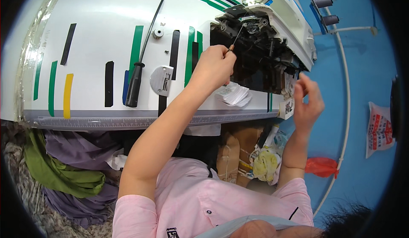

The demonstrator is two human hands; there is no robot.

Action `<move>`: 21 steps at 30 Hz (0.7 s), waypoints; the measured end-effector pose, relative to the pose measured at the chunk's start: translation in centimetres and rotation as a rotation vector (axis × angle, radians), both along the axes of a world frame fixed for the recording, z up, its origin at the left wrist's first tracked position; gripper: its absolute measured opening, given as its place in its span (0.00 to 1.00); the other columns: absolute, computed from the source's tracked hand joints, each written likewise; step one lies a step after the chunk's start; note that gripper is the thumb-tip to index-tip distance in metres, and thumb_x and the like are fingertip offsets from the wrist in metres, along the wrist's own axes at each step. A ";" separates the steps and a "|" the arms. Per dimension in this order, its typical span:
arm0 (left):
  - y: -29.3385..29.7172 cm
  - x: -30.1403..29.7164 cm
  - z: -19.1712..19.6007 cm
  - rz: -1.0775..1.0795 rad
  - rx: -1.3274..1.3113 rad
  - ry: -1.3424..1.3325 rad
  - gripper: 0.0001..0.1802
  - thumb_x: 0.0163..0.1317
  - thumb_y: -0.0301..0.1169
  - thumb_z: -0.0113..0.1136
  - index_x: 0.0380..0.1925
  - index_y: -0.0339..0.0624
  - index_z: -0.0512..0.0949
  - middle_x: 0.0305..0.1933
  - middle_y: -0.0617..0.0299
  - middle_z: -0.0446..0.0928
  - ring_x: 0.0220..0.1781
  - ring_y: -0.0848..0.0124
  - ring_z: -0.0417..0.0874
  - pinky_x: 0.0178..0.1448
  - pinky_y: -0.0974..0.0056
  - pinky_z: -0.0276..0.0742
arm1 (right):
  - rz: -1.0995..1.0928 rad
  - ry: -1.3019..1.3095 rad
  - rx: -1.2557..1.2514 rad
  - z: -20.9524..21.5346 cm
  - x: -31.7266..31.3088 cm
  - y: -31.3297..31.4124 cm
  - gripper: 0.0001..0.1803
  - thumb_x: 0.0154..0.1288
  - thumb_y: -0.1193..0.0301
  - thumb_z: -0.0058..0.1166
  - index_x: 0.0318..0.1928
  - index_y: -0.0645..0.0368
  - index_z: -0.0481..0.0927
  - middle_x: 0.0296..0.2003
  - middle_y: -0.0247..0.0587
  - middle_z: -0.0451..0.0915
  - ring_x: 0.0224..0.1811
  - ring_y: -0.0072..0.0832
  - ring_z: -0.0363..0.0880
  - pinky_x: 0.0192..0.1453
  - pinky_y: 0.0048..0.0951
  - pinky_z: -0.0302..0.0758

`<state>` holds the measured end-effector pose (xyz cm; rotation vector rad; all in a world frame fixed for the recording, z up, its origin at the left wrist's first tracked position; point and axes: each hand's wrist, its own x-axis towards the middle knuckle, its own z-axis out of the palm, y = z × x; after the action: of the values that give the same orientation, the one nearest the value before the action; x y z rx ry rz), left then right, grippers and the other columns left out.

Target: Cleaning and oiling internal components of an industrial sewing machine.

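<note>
At the upper right of the white worktable (pixel 98 33), a sewing machine (pixel 277 21) lies tipped back so its dark inner mechanism (pixel 255 55) faces the person. Left hand (pixel 213 65) is closed in a fist around the handle of a thin screwdriver (pixel 235 38); only the reddish-brown end of the handle shows between thumb and forefinger. From the fist, the slim metal shaft runs up and to the right, its tip reaching the grey parts near the top of the open mechanism, so the tool's long axis points diagonally away from the person and into the machine. Whether the tip is actually seated in a screw is hard to tell at this size.

Right hand (pixel 307 101) hovers beside the machine's lower right corner, well apart from the screwdriver, fingers loosely curled with fingertips near one another; it may be pinching something tiny, but nothing shows clearly in it. Of the two hands, the left is plainly the nearer to the mechanism's upper parts.

Just below the left wrist lies a small stack of white tags (pixel 233 95). Farther left on the table rest a larger black-handled screwdriver (pixel 138 72), a grey metal plate (pixel 162 79) and a small round metal part (pixel 158 32), among strips of green, black and yellow tape. Green and purple cloth (pixel 68 170) is heaped under the table edge.
</note>
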<state>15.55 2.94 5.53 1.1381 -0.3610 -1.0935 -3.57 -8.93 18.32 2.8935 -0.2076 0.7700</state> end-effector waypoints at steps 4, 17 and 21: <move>2.6 -2.1 -0.6 0.063 0.115 -0.631 0.13 0.65 0.32 0.51 0.32 0.31 0.78 0.17 0.53 0.75 0.19 0.60 0.79 0.25 0.60 0.71 | 0.009 0.049 -0.039 -0.3 0.7 -1.9 0.19 0.52 0.81 0.63 0.47 0.61 0.82 0.38 0.40 0.81 0.34 0.34 0.79 0.34 0.31 0.76; 6.2 -2.2 1.0 0.115 0.345 -1.200 0.08 0.64 0.31 0.53 0.31 0.38 0.78 0.24 0.49 0.78 0.26 0.49 0.80 0.32 0.50 0.75 | 0.296 0.133 0.016 -6.4 3.6 -1.9 0.19 0.46 0.81 0.56 0.44 0.61 0.81 0.41 0.41 0.82 0.39 0.37 0.80 0.40 0.32 0.79; 2.6 -0.1 0.9 0.311 0.336 -1.430 0.04 0.56 0.26 0.57 0.29 0.37 0.78 0.28 0.52 0.80 0.27 0.55 0.84 0.30 0.56 0.80 | 0.197 0.429 -0.047 -5.7 3.9 0.0 0.18 0.52 0.81 0.55 0.46 0.56 0.82 0.57 0.44 0.76 0.55 0.42 0.77 0.53 0.35 0.79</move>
<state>15.41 5.55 6.46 2.0777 -1.0661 0.1169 0.38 -8.92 12.61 2.9739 0.1421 0.1583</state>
